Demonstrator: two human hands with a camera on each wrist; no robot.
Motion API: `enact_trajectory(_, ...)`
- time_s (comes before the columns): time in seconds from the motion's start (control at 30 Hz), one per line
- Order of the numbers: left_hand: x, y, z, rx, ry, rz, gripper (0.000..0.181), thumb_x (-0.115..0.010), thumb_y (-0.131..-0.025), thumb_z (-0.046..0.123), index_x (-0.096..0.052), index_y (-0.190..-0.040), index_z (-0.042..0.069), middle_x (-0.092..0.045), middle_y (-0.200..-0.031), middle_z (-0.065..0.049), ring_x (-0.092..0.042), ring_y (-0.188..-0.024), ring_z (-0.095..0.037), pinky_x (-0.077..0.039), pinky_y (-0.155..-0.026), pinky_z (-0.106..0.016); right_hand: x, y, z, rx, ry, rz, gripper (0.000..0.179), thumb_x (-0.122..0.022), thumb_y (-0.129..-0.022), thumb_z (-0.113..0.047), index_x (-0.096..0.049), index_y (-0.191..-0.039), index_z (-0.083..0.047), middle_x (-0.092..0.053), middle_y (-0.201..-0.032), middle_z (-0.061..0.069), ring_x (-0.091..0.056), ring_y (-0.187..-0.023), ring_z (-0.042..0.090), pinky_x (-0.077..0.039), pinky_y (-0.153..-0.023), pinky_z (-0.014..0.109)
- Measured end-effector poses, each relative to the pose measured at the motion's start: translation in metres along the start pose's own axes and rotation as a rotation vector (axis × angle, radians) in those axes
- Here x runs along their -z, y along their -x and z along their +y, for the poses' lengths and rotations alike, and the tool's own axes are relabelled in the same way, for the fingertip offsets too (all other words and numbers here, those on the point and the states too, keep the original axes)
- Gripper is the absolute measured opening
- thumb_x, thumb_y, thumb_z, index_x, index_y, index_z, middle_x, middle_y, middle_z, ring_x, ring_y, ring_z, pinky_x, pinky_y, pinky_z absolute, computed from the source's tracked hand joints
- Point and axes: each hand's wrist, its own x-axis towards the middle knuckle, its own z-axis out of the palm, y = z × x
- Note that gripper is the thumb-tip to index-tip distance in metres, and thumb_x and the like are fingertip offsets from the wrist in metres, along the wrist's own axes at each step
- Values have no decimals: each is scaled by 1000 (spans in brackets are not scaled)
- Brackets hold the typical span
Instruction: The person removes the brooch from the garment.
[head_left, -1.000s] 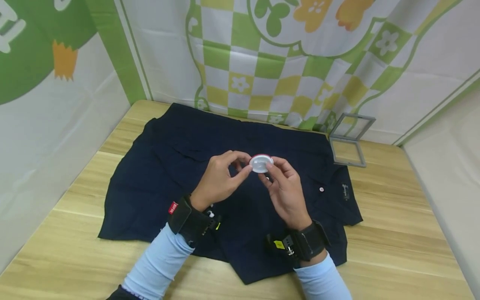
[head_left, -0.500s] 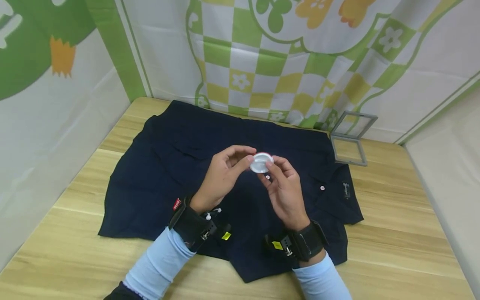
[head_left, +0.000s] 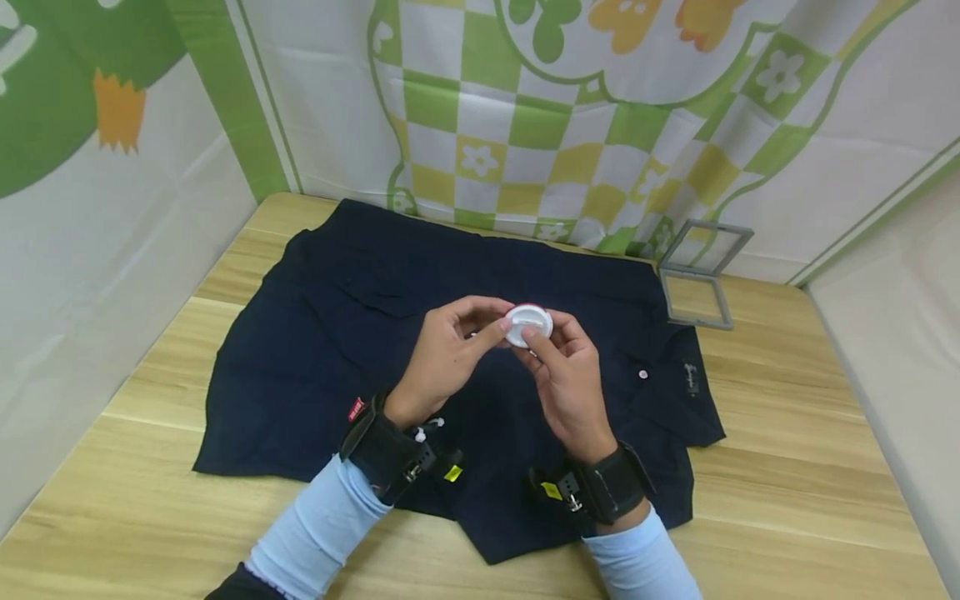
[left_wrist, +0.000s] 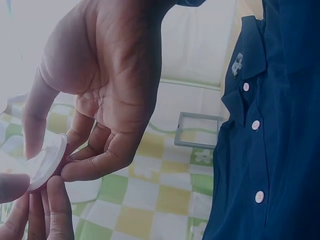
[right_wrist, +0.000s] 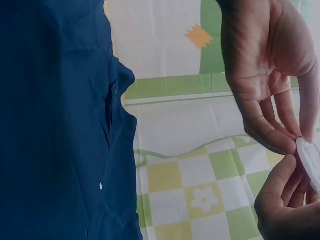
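A round pin badge (head_left: 528,314) with a white back and a red edge is held up over a dark navy shirt (head_left: 480,275). Its back faces the head camera, with a clear bar-like pin across it. My left hand (head_left: 448,343) pinches the badge's left edge between thumb and fingers. On the opposite edge my right hand (head_left: 573,379) grips it, thumb lying on the white back and fingers behind. From the left wrist, the badge (left_wrist: 52,162) appears nearly edge-on between both hands' fingertips. Its front side is hidden in the head view.
The shirt lies spread on a wooden table (head_left: 780,467), with white buttons (left_wrist: 256,125) and its collar towards the right. At the back right a grey hinged frame (head_left: 697,300) stands open. Patterned curtains (head_left: 322,108) enclose the table at the back and sides.
The badge has turned so that its white back faces the head camera more fully. My left hand has shifted slightly right along with its grip; my right hand has barely moved.
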Motion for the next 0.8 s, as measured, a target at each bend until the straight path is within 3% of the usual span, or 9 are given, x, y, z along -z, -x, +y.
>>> enact_trajectory(0.13,1,0,3,-2,-23,2,21,-61,-85,12,-62,-104,1,-62,-97,-11,-60,-84,-19,-52,-72,-32,1,-1,1,25,33,16,18,-57,-86,-2,-53,-104,-5,-56,-102,6,-57,-92,15,-49,-81,28)
enact_trajectory(0.2,0,2,12,12,-55,8,21,-61,-85,10,-63,-103,0,-63,-96,-12,-59,-84,-19,-51,-71,-30,1,-2,3,38,45,24,18,-58,-86,-2,-53,-103,-5,-57,-101,6,-57,-92,14,-50,-80,28)
enact_trajectory(0.37,0,4,11,14,-93,16,20,-62,-85,11,-64,-102,1,-64,-95,-10,-58,-82,-17,-50,-67,-28,3,-1,7,70,61,41,18,-60,-85,-3,-55,-101,-5,-61,-100,6,-59,-90,14,-51,-78,29)
enact_trajectory(0.43,0,3,4,-1,-95,13,20,-63,-84,15,-65,-101,4,-65,-94,-8,-59,-81,-16,-50,-66,-28,4,0,7,77,67,45,17,-60,-84,-3,-55,-101,-5,-61,-99,7,-60,-88,15,-51,-76,29)
enact_trajectory(0.8,1,3,11,11,-138,12,19,-62,-84,11,-65,-101,3,-65,-95,-9,-58,-80,-15,-48,-66,-27,4,-2,8,108,140,59,24,-64,-83,-7,-54,-103,2,-62,-97,9,-61,-86,15,-51,-77,30)
